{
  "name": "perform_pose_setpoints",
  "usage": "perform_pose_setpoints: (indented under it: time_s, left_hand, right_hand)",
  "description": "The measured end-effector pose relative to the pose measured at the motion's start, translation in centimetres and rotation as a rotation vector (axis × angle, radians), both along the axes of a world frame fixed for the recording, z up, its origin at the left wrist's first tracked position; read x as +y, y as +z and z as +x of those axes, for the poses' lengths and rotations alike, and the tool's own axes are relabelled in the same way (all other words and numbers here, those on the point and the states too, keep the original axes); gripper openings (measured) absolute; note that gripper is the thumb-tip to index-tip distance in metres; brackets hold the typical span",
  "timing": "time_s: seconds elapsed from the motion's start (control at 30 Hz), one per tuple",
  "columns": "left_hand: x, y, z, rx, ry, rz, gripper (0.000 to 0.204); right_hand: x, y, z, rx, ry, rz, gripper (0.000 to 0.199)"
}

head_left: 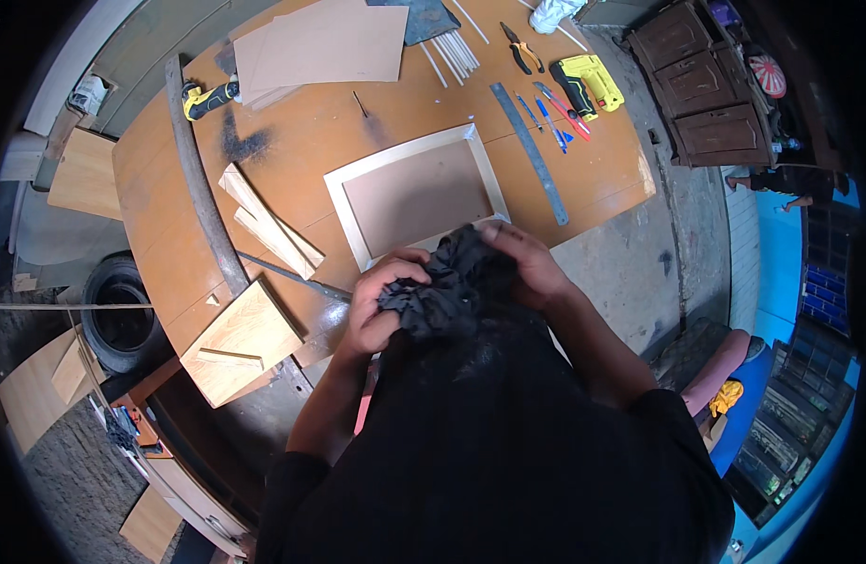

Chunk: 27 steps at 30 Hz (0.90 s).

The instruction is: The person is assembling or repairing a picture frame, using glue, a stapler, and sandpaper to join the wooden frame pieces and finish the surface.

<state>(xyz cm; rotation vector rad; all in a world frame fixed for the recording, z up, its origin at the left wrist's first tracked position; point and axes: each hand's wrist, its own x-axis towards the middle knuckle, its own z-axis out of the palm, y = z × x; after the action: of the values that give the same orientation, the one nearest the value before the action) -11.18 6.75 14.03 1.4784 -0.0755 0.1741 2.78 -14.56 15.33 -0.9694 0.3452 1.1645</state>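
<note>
Both of my hands grip a crumpled dark grey cloth (pixel 447 287) in front of my chest, above the near edge of the table. My left hand (pixel 381 301) clutches its left side with curled fingers. My right hand (pixel 527 263) holds its upper right part. Just beyond the cloth lies a rectangular pale wooden frame (pixel 344 202) with a brown board panel (pixel 416 197) inside it, flat on the orange-brown table (pixel 301 132).
On the table: cardboard sheets (pixel 325 42), wood strips (pixel 268 226), a plywood offcut (pixel 240 338), a metal ruler (pixel 530 150), pliers (pixel 522 49), a yellow staple gun (pixel 591 83), blue and red pens (pixel 553 113), thin rods (pixel 452 52). A tyre (pixel 118 315) lies at left, dark cabinets (pixel 706 85) at right.
</note>
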Motion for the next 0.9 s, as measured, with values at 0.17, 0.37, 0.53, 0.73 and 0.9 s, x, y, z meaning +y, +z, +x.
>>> perform_pose_setpoints:
  time_s: [0.17,0.37,0.53,0.73,0.9]
  left_hand:
    - [-1.4,1.2,-1.4,0.003,0.082,-0.235,0.044]
    - [-8.0,2.8,2.9,-0.134,0.115,-0.229,0.044]
    - [-15.3,-0.2,9.4,0.159,0.075,-0.030,0.039]
    - [-23.5,-7.9,13.2,0.534,-0.113,0.054,0.051]
    - [-23.4,-8.6,11.1,0.512,0.175,0.436,0.046]
  right_hand:
    - [-4.1,2.8,0.4,-0.340,0.168,-0.155,0.032]
    - [-15.0,4.6,6.2,-0.614,0.627,-0.272,0.007]
    - [-23.4,4.1,12.7,-0.832,0.404,-0.374,0.012]
    - [-19.6,1.1,14.8,-0.510,-0.069,0.273,0.021]
    - [-13.6,-4.4,14.9,-1.554,0.569,-0.229,0.020]
